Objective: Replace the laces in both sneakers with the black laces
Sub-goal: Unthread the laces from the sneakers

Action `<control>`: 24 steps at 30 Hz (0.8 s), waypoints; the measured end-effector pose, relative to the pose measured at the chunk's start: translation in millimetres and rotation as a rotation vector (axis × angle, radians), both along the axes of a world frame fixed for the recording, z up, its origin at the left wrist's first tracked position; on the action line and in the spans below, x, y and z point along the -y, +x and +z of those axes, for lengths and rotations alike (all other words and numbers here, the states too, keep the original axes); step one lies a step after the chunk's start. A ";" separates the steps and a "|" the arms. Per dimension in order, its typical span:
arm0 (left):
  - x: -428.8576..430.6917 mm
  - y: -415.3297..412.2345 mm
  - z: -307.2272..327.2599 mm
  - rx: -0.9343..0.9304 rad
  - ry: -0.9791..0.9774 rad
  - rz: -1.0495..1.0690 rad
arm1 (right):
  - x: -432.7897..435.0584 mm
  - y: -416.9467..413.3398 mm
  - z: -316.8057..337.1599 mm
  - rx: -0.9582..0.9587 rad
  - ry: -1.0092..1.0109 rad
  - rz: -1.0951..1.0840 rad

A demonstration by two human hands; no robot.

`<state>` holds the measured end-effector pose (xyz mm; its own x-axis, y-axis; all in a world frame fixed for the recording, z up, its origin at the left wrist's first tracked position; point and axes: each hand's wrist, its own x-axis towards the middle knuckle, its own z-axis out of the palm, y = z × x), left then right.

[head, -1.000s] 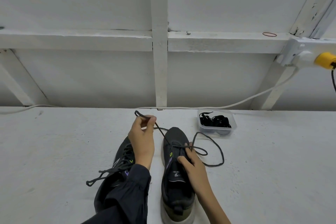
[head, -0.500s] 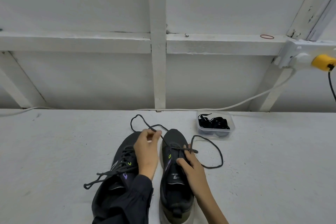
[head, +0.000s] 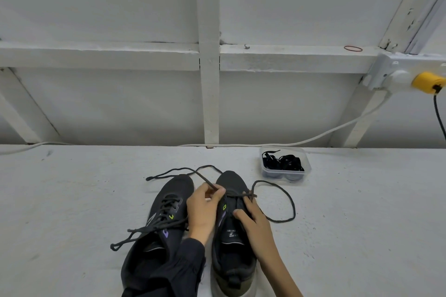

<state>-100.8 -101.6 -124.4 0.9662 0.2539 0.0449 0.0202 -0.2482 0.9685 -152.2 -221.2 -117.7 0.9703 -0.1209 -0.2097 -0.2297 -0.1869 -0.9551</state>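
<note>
Pinching a dark grey lace (head: pixel 277 190) in the left hand (head: pixel 204 210) grip, right hand (head: pixel 255 220) grip closed on the black sneaker (head: pixel 231 231) tongue.

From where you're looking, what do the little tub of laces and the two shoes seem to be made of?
The tub looks like clear, glossy plastic: the black laces show through its wall. The shoes appear to be dark matte knit or mesh fabric, with a paler, rubbery-looking sole edge; the exact textile is unclear.
</note>
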 end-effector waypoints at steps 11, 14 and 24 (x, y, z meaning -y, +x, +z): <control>-3.3 5.1 19.8 0.086 -0.181 0.060 | 0.3 0.6 -2.9 -0.005 0.007 -0.005; 1.8 0.3 -8.3 -0.047 -0.061 -0.014 | 0.0 1.5 -3.9 -0.010 0.010 -0.018; -11.9 11.1 37.9 0.219 -0.216 0.297 | 5.1 1.0 -9.0 -0.019 0.015 0.013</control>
